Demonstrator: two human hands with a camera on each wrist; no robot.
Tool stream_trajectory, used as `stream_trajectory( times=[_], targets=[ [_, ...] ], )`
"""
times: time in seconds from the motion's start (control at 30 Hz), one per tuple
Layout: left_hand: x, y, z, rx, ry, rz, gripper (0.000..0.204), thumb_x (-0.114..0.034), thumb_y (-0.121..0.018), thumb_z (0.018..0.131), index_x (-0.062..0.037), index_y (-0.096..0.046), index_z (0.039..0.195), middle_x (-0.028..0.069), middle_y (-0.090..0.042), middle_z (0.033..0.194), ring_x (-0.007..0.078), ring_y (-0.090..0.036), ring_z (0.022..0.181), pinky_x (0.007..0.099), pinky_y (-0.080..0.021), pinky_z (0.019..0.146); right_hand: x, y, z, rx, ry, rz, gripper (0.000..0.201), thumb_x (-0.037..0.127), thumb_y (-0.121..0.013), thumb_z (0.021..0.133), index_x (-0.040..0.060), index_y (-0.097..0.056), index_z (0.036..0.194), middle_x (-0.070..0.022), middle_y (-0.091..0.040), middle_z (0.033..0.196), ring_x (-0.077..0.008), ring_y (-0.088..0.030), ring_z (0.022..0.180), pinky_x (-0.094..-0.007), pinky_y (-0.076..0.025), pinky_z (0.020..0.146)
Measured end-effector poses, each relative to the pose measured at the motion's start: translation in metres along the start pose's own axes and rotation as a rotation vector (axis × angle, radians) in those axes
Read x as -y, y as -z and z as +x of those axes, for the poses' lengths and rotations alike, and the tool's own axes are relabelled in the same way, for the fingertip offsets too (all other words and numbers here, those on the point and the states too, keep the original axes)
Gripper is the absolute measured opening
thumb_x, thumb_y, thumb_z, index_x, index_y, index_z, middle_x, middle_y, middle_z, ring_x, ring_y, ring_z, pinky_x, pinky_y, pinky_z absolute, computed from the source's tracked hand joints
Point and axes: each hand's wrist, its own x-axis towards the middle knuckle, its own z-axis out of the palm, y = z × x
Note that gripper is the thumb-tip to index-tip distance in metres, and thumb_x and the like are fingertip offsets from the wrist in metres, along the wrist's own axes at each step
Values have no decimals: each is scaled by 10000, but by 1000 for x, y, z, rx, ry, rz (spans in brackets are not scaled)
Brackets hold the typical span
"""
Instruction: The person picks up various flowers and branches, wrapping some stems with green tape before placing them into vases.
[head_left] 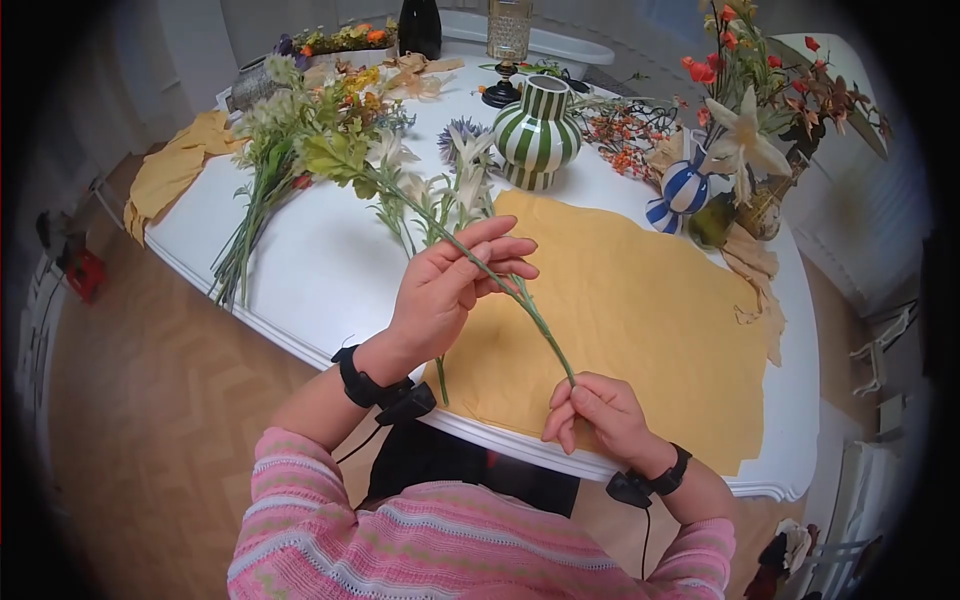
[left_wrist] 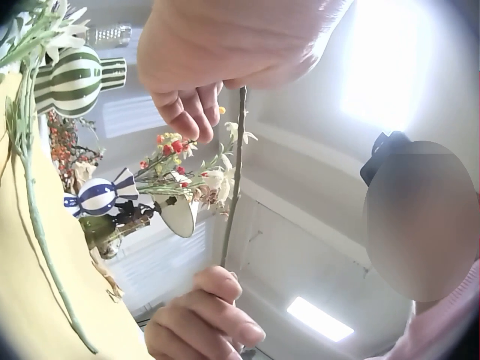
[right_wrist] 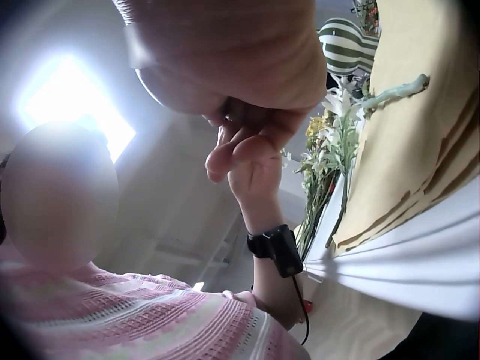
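Between both hands runs a long green stem (head_left: 550, 335), held slanting above the table, with light green leaves (head_left: 335, 158) at its far end. My left hand (head_left: 435, 295) pinches it partway along between thumb and fingers. Its lower end sits in the fingertips of my right hand (head_left: 608, 412), which also shows gripping the stem in the left wrist view. Below lies a yellow cloth (head_left: 650, 330). White lilies (head_left: 470, 185) with green stems lie beyond and under the left hand, partly hidden by it.
A green-striped vase (head_left: 540, 135) stands behind the cloth. At the right is a blue-striped vase (head_left: 685, 185) with tall flowers. A bunch of flower stems (head_left: 250, 215) lies left, near a second yellow cloth (head_left: 180, 165). Orange berry sprigs (head_left: 630, 150) and a glass candle holder (head_left: 508, 35) are farther back.
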Motion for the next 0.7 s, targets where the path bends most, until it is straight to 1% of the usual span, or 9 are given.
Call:
stream_trajectory(
  times=[0.17,0.27,0.33,0.43,0.47,0.53,0.57,0.63,0.7],
  targets=[
    [2,-8,-3,26,25,51,414,-139,-440,999,23,-399,1378,183,-584,1240,252,-609,1085,332,-489,894,-8,5,-6,-22,-28,111,337,274,-369,1038,-28,-515,1009,-191,-686,852,-180,-601,579,-260,-466,593],
    [4,-11,-1,49,64,2,408,-133,-439,999,21,-404,1376,183,-588,1234,247,-609,1084,323,-493,883,-7,9,-9,-35,-29,178,342,285,-369,1036,-20,-516,985,-187,-686,827,-191,-600,553,-261,-464,571],
    [7,-10,0,45,80,-30,397,-142,-435,1004,21,-413,1366,177,-595,1220,240,-618,1066,310,-504,861,-6,11,-11,-22,-59,273,346,288,-368,1035,-17,-518,971,-178,-684,804,-196,-602,546,-264,-463,574],
    [8,-15,1,33,111,25,385,-157,-433,1011,23,-427,1351,170,-609,1193,230,-636,1029,292,-518,829,-9,17,-12,-14,-60,290,334,286,-376,1033,-9,-523,974,-175,-685,805,-195,-609,559,-262,-467,587],
    [9,-16,1,37,111,31,385,-157,-433,1011,23,-427,1351,170,-609,1193,230,-636,1029,292,-518,829,-8,16,-13,-12,-54,291,334,286,-376,1033,-9,-523,974,-175,-685,805,-195,-609,559,-262,-467,587],
    [10,-18,1,13,115,91,380,-170,-437,1014,25,-437,1340,164,-621,1166,221,-650,993,275,-527,799,-4,16,-13,-97,-86,139,323,286,-387,1029,4,-531,965,-167,-683,794,-188,-611,578,-259,-469,592],
    [10,-20,1,19,115,97,380,-170,-437,1014,25,-437,1340,164,-621,1166,221,-650,993,275,-527,799,-5,16,-13,-97,-77,141,323,286,-387,1029,4,-531,965,-167,-683,794,-188,-611,578,-259,-469,592],
    [11,-24,1,-7,116,157,383,-171,-451,1011,28,-439,1338,165,-627,1158,219,-653,992,273,-529,791,-7,19,-14,-191,-87,93,320,287,-392,1027,16,-542,949,-151,-674,767,-179,-605,589,-254,-466,584],
    [13,-29,2,-25,112,203,380,-164,-461,1006,32,-444,1331,164,-636,1132,231,-659,980,279,-534,772,-12,27,-14,-187,-76,112,316,283,-396,1025,18,-543,934,-143,-664,742,-176,-595,581,-255,-465,581]
  ],
)
